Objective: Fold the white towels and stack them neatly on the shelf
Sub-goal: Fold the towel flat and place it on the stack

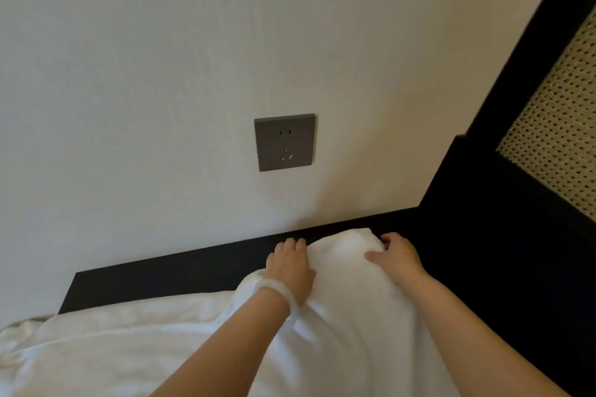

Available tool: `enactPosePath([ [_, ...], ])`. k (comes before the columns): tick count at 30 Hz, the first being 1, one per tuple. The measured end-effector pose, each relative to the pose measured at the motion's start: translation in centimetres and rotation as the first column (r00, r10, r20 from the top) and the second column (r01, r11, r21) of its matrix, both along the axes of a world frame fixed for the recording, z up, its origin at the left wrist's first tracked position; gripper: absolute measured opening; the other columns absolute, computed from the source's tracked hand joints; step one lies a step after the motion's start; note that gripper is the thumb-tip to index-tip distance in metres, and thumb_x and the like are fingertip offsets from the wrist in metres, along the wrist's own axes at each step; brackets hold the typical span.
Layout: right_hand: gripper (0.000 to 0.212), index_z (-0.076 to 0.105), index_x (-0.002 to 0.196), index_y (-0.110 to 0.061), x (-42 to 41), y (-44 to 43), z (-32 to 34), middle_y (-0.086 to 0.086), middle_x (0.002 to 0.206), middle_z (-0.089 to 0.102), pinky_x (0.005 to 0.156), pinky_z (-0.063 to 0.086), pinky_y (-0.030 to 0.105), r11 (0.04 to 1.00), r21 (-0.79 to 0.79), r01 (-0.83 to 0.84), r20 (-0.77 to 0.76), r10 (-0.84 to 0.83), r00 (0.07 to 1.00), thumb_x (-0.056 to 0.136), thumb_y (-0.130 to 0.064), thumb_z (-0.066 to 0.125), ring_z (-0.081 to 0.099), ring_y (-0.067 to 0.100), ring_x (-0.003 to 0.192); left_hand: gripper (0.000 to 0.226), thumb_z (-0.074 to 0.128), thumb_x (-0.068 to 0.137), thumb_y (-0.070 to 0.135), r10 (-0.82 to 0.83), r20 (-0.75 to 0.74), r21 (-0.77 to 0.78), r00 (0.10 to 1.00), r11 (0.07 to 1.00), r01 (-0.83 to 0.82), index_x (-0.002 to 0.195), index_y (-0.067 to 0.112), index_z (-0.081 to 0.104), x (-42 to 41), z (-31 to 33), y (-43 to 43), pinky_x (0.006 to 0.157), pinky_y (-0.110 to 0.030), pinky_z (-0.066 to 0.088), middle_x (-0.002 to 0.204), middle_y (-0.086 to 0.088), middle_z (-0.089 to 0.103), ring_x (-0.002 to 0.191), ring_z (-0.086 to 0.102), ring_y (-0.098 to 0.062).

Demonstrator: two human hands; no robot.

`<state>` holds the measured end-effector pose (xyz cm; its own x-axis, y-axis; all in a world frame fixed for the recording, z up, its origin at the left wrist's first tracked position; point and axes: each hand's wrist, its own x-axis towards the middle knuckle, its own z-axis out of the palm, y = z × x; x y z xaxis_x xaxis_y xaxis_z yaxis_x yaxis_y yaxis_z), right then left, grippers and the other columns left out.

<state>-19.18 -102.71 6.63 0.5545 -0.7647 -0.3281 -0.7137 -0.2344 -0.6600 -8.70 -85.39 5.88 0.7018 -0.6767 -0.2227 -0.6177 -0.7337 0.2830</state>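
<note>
Head view: the grey wall socket (284, 142) serves as the marker. Directly below it, a dark ledge (180, 277) runs along the foot of the wall. It may be the shelf of the task, though that cannot be told for sure.

The white towel (348, 306) lies below and a little right of the socket. Its far end is humped up on the ledge and the rest runs back toward the person. More white cloth (96, 351) spreads below and left of the socket; whether it is another towel or bedding cannot be told.

The left hand (288, 263), with a pale bracelet (280, 292) at the wrist, sits straight below the socket. It lies flat on the towel's far left corner with the fingers fairly straight, pressing rather than gripping. The right hand (396, 256), below and right of the socket, has its fingers curled over the far right corner and the thumb lying on top, so it holds the cloth there.

The towel looks bunched rather than folded, so the step in hand is most likely squaring its far edge along the ledge. The next move probably calls for flattening the hump, matching the two corners, and bringing one edge across cleanly so that no creases are trapped.

A cane panel (561, 126) in a dark frame stands far right of the socket.
</note>
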Motion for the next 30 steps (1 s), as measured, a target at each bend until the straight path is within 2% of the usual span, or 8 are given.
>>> enactPosePath([
  [3,0.027,0.062,0.103,-0.01,0.0,0.8,0.9,0.01,0.104,0.065,0.081,0.052,0.037,0.99,0.132,-0.049,0.085,0.038,0.996,0.079,-0.006,0.076,0.063,0.028,0.094,0.04,0.059,0.09,0.017,0.055,-0.187,-0.103,0.981,0.992,-0.076,0.129,0.022,0.052,0.6,0.3,-0.2,0.102,-0.036,0.042,0.118,-0.001,0.052,0.114,0.052,-0.021],
  [7,0.038,0.055,0.088,-0.03,-2.8,3.3,1.6,-0.003,0.105,0.06,0.076,0.049,0.027,0.972,0.108,-0.207,0.183,0.185,0.966,0.075,-0.003,0.078,0.06,0.014,0.094,0.028,0.061,0.082,0.01,-0.011,-0.269,-0.34,0.963,0.936,-0.085,0.083,0.036,0.05,-0.2,0.0,1.9,0.097,-0.045,0.045,0.094,0.011,0.049,0.086,0.051,-0.008],
  [11,0.038,0.056,0.079,-0.026,-4.7,3.8,1.1,-0.009,0.121,0.057,0.079,0.044,0.018,0.958,0.106,-0.265,0.229,0.236,0.944,0.071,-0.001,0.082,0.057,0.009,0.11,0.034,0.073,0.083,0.026,-0.066,-0.296,-0.357,0.953,0.933,-0.047,0.107,0.033,0.05,-0.2,-0.2,3.0,0.105,-0.042,0.04,0.113,0.013,0.049,0.106,0.051,-0.012],
  [16,0.049,0.053,0.058,-0.031,-4.8,4.1,2.3,-0.006,0.116,0.06,0.077,0.049,0.018,0.944,0.015,-0.331,0.419,0.294,0.859,0.073,0.011,0.074,0.063,0.005,0.096,0.075,0.076,0.081,0.034,-0.231,-0.354,-0.315,0.906,0.942,0.117,0.143,0.037,0.034,-0.7,1.9,1.4,0.116,-0.035,0.022,0.136,0.013,0.051,0.13,0.041,-0.008],
  [19,0.057,0.053,0.056,-0.036,-4.9,4.1,2.9,-0.006,0.109,0.061,0.078,0.05,0.019,0.962,-0.074,-0.262,0.483,0.264,0.835,0.077,0.015,0.067,0.063,0.006,0.095,0.054,0.076,0.082,0.03,-0.317,-0.388,-0.368,0.865,0.914,0.169,0.131,0.034,0.052,-1.0,2.3,0.5,0.107,-0.03,0.041,0.123,0.015,0.061,0.115,0.053,-0.003],
  [23,0.051,0.055,0.063,-0.037,-5.0,3.1,3.8,-0.008,0.107,0.063,0.075,0.051,0.021,0.961,-0.104,-0.256,0.455,0.275,0.847,0.072,0.008,0.077,0.064,0.011,0.097,0.013,0.068,0.089,0.014,-0.341,-0.519,-0.568,0.784,0.823,-0.019,0.099,0.022,0.069,-1.5,3.5,-0.4,0.086,-0.024,0.054,0.092,0.011,0.068,0.086,0.064,-0.001],
  [27,0.037,0.054,0.071,-0.026,-4.6,2.4,4.7,0.002,0.085,0.069,0.065,0.05,0.029,0.956,0.039,-0.291,0.424,0.248,0.871,0.07,-0.005,0.085,0.063,0.024,0.074,0.013,0.059,0.095,0.012,-0.32,-0.658,-0.641,0.681,0.713,-0.285,0.087,0.013,0.069,-1.6,5.2,-1.7,0.07,-0.027,0.05,0.079,-0.003,0.067,0.073,0.061,-0.015],
  [30,0.029,0.051,0.077,-0.006,-3.8,1.9,5.4,0.007,0.066,0.057,0.052,0.039,0.02,0.986,0.039,-0.159,0.45,0.125,0.884,0.075,-0.006,0.08,0.049,0.015,0.059,0.033,0.055,0.097,0.038,-0.341,-0.812,-0.551,0.474,0.714,-0.431,0.098,0.01,0.074,-1.0,5.7,-2.1,0.082,-0.037,0.053,0.093,-0.016,0.07,0.084,0.064,-0.033],
])
